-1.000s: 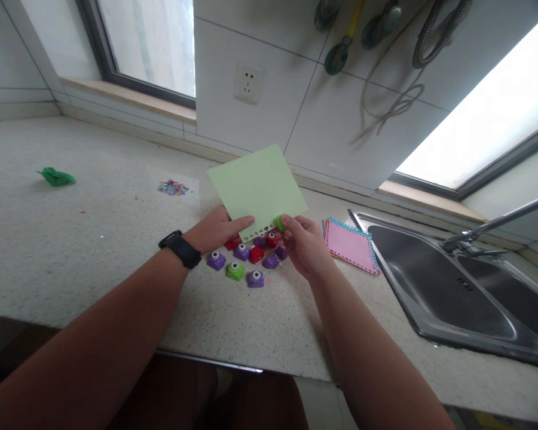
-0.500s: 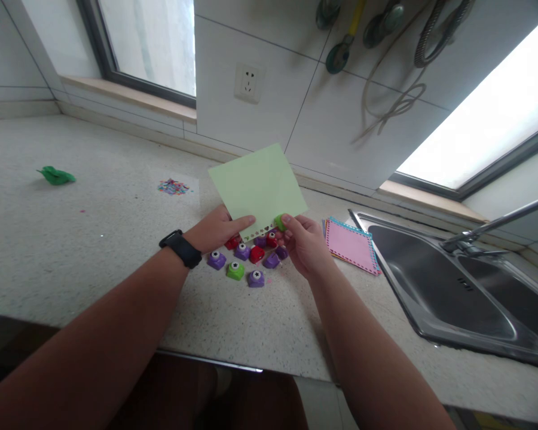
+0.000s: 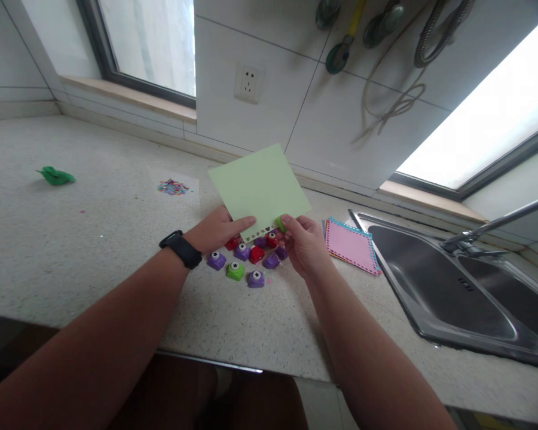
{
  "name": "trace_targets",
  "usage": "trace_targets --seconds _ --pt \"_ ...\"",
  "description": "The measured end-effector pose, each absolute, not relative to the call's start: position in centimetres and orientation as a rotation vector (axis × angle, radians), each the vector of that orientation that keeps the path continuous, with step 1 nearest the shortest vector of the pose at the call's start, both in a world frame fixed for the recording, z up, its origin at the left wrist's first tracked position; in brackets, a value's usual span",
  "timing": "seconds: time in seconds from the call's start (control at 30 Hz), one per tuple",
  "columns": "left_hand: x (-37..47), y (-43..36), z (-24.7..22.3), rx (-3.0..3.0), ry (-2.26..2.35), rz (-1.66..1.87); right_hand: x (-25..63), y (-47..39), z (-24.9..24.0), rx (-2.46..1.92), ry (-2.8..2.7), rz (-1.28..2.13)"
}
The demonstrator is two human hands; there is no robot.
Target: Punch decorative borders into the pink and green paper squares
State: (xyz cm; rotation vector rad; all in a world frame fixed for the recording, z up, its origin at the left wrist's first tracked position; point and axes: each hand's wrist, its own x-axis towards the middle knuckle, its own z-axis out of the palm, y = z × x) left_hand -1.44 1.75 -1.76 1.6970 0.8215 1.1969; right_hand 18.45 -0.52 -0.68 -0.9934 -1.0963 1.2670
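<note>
A pale green sheet of paper (image 3: 260, 188) is held tilted above the counter, with a row of small cut-out shapes along its near edge. My left hand (image 3: 222, 230) pinches its lower left part, thumb on top. In my right hand (image 3: 302, 239) a green craft punch (image 3: 280, 223) sits at the paper's near right edge, gripped between thumb and fingers. Below the paper lie several more craft punches: a purple one (image 3: 216, 260), a green one (image 3: 235, 271), another purple one (image 3: 256, 279) and a red one (image 3: 257, 254). The paper hides some of them partly.
Right of my hand lies a stack of coloured paper (image 3: 352, 242) with punched edges, beside the steel sink (image 3: 430, 280). Left of the paper is a pile of confetti (image 3: 173, 187) and, farther off, a crumpled green thing (image 3: 56, 175). The tiled wall (image 3: 224, 48) rises behind.
The green paper has shifted slightly to the right, its right corner reaching farther past my right hand. Both hands keep nearly the same place and hold.
</note>
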Motion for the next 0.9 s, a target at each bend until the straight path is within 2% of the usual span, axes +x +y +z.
trace_targets --seconds 0.37,0.57,0.7,0.9 --pt "-1.4 2.0 -2.5 1.624 0.773 1.221 18.7 -0.5 0.0 -0.873 -1.085 1.344" --pt "-1.5 2.5 -2.8 1.547 0.8 1.267 19.3 0.0 -0.1 -0.922 -1.047 1.254" --pt "-1.7 2.5 -2.5 1.494 0.82 1.26 20.2 0.7 -0.8 -1.021 -1.128 1.094" --pt "-1.6 2.3 -1.8 1.288 0.879 1.15 21.3 0.9 -1.0 -1.282 -1.617 0.682"
